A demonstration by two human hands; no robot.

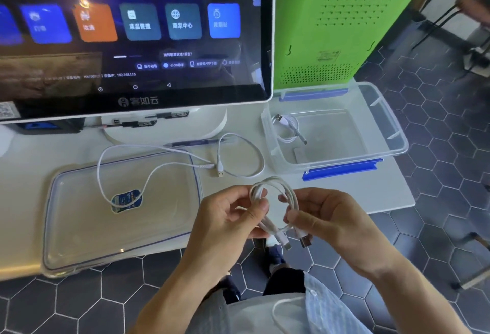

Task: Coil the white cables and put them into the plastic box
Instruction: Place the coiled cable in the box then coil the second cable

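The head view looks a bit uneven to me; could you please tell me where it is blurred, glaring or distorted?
Head view: the screen carries a brownish reflection at lower left, and its icons are soft; wide-angle bending curves the table edge and floor tiles; the top-right corner is blurred; both hands, left and right, and the cable in their grip are fairly sharp; the box looks evenly lit.

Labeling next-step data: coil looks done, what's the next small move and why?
Probably carry the coiled white cable, held by both the left hand and right hand, into the clear plastic box: its loops look finished, both plugs hang free, and one coil already lies inside.
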